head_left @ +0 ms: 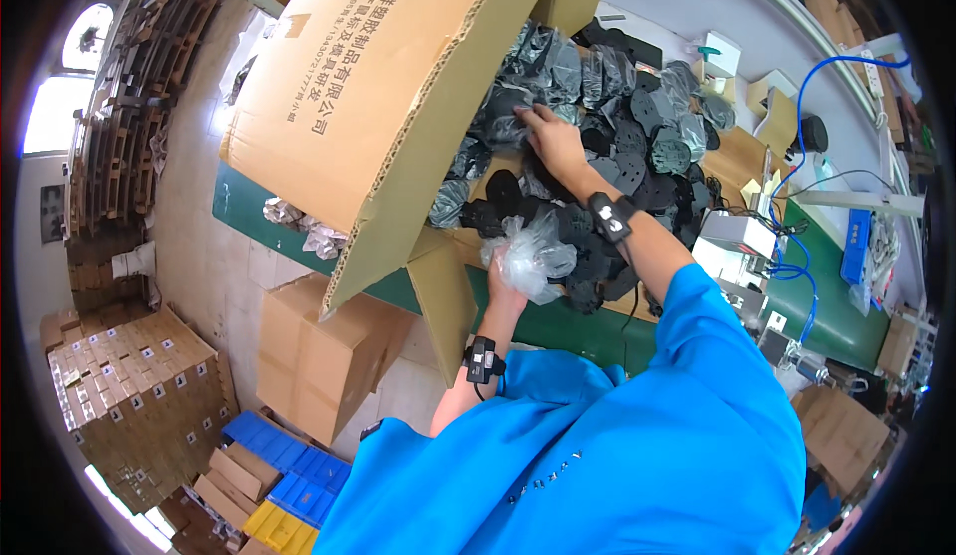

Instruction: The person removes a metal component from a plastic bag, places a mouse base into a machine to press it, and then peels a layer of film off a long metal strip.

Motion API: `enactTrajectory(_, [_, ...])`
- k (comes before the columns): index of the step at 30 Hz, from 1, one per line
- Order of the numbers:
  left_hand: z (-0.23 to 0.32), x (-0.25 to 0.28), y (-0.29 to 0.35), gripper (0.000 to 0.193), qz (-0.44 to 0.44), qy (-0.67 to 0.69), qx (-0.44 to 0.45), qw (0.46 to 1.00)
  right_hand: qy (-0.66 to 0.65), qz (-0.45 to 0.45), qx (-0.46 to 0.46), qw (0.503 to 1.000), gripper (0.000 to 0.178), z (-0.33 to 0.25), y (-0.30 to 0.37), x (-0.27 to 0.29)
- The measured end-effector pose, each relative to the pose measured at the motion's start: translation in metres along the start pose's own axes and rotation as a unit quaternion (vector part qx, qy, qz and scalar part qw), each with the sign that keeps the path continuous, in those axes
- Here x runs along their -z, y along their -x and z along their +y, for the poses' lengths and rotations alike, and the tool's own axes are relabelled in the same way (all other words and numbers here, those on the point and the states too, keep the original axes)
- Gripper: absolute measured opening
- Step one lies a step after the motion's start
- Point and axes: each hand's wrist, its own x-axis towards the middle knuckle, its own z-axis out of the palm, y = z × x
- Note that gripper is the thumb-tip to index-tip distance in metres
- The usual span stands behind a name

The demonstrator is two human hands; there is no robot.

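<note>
My left hand (505, 288) is closed around a crumpled bunch of clear plastic bags (539, 256) at the table's near side. Further in, my right hand (558, 145) has its fingers bent together on a black plastic part wrapped in a clear bag (506, 115). Around both hands spreads a heap of black molded plastic parts (627, 169), rounded and flat, some bare and some bagged. Beside them a big cardboard carton (349, 77) lies on its side, its opening toward the heap. A small black device is strapped to each wrist.
A green table (836, 296) carries a metal fixture (742, 231) with blue hoses (805, 286) on the right. A closed carton (324, 356) stands on the floor at left, near stacked boxes (139, 386) and blue crates (309, 485). Wooden pallets (139, 107) line the far left.
</note>
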Motion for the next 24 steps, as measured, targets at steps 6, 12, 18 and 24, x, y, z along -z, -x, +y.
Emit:
enactTrajectory(6, [-0.01,-0.021,-0.005,0.043,-0.022,0.0,0.011,1.0,-0.273,0.177,-0.209,0.922,0.021,0.034,0.047,0.063])
enactTrajectory(12, [-0.027,-0.052,-0.018,0.04,-0.075,-0.054,0.031,0.995,-0.095,0.059,-0.265,0.958,0.026,0.063,0.113,0.107])
enactTrajectory(18, [-0.065,-0.082,-0.038,0.038,-0.083,-0.2,-0.011,0.976,-0.185,0.254,-0.168,0.934,0.039,0.073,0.146,0.123])
enactTrajectory(24, [-0.07,-0.095,-0.032,0.036,-0.113,-0.193,0.011,0.975,-0.496,0.46,-0.38,0.631,0.028,0.099,0.176,0.128])
